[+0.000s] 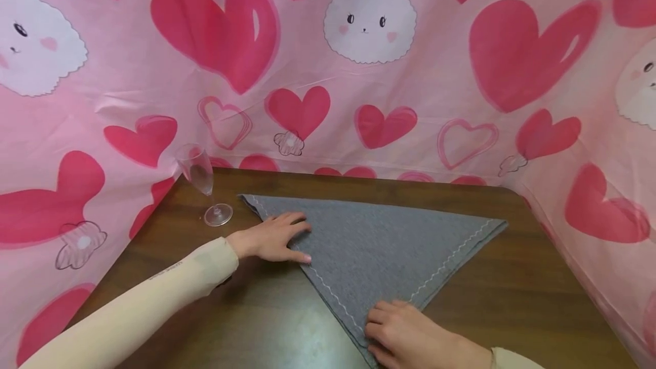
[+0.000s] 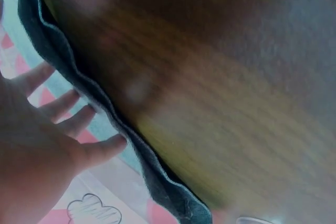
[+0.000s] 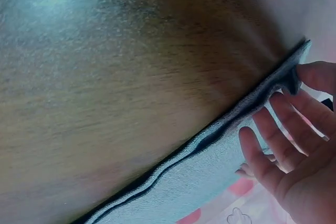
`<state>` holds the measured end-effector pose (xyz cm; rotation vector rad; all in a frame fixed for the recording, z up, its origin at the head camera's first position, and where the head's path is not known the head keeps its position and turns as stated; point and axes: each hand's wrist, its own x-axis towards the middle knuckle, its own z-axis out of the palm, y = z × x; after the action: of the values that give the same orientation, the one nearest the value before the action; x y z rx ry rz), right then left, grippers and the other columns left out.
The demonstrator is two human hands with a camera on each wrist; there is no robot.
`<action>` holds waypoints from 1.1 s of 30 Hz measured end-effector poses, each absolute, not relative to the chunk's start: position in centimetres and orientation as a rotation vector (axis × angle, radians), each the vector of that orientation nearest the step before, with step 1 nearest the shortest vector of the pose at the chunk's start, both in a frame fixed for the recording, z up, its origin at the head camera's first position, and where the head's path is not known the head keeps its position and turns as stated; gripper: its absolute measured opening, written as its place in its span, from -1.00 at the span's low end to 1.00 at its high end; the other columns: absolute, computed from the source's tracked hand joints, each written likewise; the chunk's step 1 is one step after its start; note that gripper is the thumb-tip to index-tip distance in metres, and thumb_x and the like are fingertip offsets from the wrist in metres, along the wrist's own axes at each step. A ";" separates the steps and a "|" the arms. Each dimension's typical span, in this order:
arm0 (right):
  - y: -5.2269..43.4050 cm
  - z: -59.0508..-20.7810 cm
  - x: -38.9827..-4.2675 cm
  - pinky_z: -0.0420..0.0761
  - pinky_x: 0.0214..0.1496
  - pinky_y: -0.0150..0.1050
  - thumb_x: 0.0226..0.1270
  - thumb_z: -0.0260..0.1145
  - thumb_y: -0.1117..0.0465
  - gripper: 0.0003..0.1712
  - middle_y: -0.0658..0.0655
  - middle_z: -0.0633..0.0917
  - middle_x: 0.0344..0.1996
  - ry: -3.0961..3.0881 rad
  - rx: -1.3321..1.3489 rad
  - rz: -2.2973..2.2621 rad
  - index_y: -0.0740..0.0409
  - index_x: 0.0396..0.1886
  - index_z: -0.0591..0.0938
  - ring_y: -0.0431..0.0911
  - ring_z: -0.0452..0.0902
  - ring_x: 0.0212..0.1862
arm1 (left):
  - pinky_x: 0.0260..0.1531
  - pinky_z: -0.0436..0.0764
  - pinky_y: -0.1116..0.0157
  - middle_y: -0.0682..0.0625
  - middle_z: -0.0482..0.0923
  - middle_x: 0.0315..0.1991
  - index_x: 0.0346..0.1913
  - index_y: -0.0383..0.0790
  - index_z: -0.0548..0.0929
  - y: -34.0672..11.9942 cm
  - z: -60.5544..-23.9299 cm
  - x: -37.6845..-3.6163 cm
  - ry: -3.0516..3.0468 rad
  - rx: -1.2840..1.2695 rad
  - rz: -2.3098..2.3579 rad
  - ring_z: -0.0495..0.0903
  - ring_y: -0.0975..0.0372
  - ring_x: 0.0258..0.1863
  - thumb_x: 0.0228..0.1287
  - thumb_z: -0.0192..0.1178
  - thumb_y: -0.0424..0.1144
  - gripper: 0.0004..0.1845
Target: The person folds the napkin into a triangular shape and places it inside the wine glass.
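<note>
A grey cloth (image 1: 379, 244) folded into a triangle lies on the dark wooden table (image 1: 512, 300), its tip pointing toward me. My left hand (image 1: 277, 238) rests flat on the cloth's left edge, fingers straight. In the left wrist view its fingers (image 2: 79, 121) spread over the cloth's hem (image 2: 105, 108). My right hand (image 1: 405, 332) lies on the near tip of the cloth, its fingers loosely bent. The right wrist view shows that hand's fingers (image 3: 278, 129) on the cloth's edge (image 3: 220, 124), with the thumb touching the corner.
An empty stemmed glass (image 1: 202, 187) stands at the table's back left corner, just beyond my left hand. Pink sheeting (image 1: 410, 73) printed with hearts and bunnies walls in the table at the back and both sides.
</note>
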<state>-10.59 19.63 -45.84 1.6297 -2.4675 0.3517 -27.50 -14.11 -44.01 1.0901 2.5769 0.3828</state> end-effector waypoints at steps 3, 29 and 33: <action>19.4 -45.8 -10.6 0.32 -0.32 -0.50 0.35 0.52 0.11 -0.83 -0.24 0.55 -0.35 -2.461 1.629 0.344 -0.16 -0.32 0.65 -0.35 0.44 -0.27 | 0.43 0.11 -0.34 -0.20 0.18 0.59 0.54 -0.10 0.43 -14.0 -44.2 -27.4 2.606 1.116 0.389 0.13 -0.12 0.58 0.53 0.14 0.26 -0.28; 19.8 -45.9 -10.3 0.23 -0.24 -0.50 0.45 0.35 -0.27 -0.69 -0.25 0.56 -0.26 -2.440 1.675 0.288 -0.20 -0.30 0.62 -0.35 0.36 -0.24 | 0.30 0.25 -0.41 -0.24 0.25 0.53 0.48 -0.14 0.46 -14.5 -44.6 -26.4 2.686 1.126 0.355 0.21 -0.16 0.52 0.52 0.25 0.11 -0.36; 19.7 -45.9 -10.2 0.28 -0.25 -0.48 0.45 0.38 -0.23 -0.72 -0.25 0.57 -0.25 -2.435 1.655 0.258 -0.20 -0.31 0.63 -0.34 0.39 -0.24 | 0.30 0.25 -0.41 -0.24 0.26 0.52 0.48 -0.15 0.46 -14.4 -44.5 -26.4 2.681 1.132 0.353 0.22 -0.16 0.52 0.53 0.24 0.11 -0.37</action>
<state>-10.18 19.69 -45.93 1.6551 -2.4349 0.2578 -26.44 -14.41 -44.48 1.1318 2.6812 0.3535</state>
